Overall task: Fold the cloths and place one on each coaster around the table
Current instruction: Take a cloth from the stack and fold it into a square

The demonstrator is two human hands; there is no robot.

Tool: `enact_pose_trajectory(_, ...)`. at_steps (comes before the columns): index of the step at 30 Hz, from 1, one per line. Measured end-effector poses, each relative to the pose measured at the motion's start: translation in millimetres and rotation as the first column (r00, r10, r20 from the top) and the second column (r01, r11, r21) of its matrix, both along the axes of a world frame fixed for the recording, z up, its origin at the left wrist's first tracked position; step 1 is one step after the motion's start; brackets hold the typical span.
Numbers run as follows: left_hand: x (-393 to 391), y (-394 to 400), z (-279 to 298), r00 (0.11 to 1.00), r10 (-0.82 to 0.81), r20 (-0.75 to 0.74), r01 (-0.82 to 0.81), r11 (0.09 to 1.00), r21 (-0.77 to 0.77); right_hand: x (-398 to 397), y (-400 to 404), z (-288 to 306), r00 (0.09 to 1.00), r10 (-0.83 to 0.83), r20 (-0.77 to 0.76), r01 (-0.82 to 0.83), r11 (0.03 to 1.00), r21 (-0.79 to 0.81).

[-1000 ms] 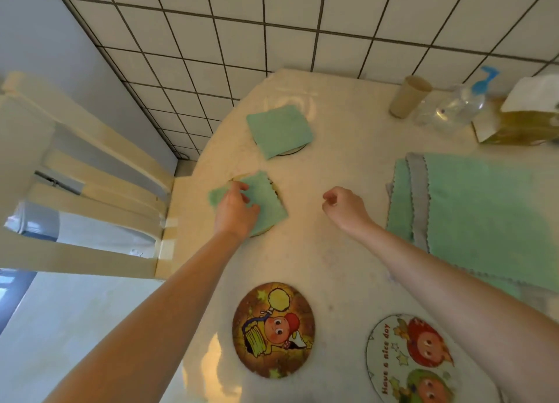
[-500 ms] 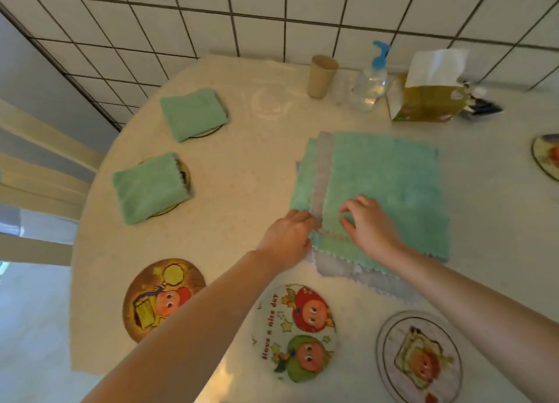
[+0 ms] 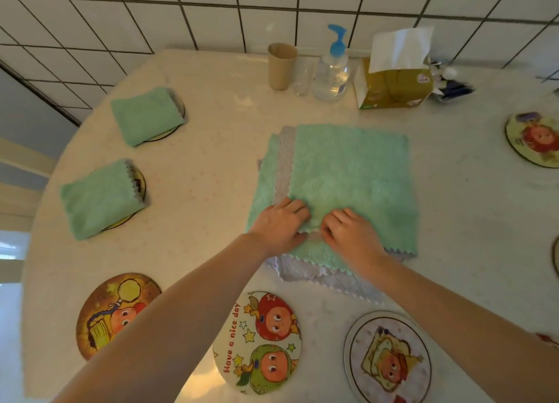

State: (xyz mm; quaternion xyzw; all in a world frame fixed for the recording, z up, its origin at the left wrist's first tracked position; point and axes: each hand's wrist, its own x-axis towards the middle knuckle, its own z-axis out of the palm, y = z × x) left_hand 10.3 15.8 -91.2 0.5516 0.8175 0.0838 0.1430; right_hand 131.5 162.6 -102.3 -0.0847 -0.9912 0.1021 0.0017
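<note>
1. The left hand [image 3: 279, 225] and right hand [image 3: 351, 236] lie side by side on the near edge of the top green cloth [image 3: 348, 172], fingers curled and pinching its zigzag hem.
2. That cloth tops a stack of flat cloths [image 3: 305, 271] in the middle of the pale round table [image 3: 211, 166]; grey and green edges stick out on the left and near sides of the stack.
3. Just nearer than the stack lies a bare coaster [image 3: 257, 342] with two cartoon fruit faces and the words "Have a nice day" in red.
4. To its right sits a white-rimmed coaster [image 3: 388, 360] with a cartoon figure, and to its left an orange-brown coaster [image 3: 116, 311]; both are bare.
5. On the table's left side two folded green cloths rest on coasters: the nearer folded cloth [image 3: 99, 198] and the farther folded cloth [image 3: 146, 115], each hiding most of its coaster.
6. Another bare coaster [image 3: 534, 139] lies at the far right.
7. By the tiled wall [image 3: 272, 6] stand a tan cup [image 3: 282, 66], whose contents cannot be seen, a clear pump bottle [image 3: 332, 72] with a blue top, and a yellow-green tissue box [image 3: 393, 84] with a white tissue sticking out.
8. The box's small sticker is too blurred to read.
</note>
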Motion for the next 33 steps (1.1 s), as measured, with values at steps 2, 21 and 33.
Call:
enact_pose_trajectory(2,-2,5,1,1.000,0.012,0.007,-0.012,1.000,-0.011,-2,3,6,0.993,-0.106,-0.047,0.097,0.982,-0.161)
enact_pose_trajectory(21,-77,24,113,0.828,0.408,0.385,-0.554,0.705,0.443,-36,89,103,0.908,-0.369,-0.200,0.348,0.928,-0.136)
enact_pose_trajectory(33,-97,-155,166,0.703,0.696,0.147,-0.600,0.469,0.648,-117,-44,155,0.911,-0.008,-0.413,-0.094,0.970,-0.226)
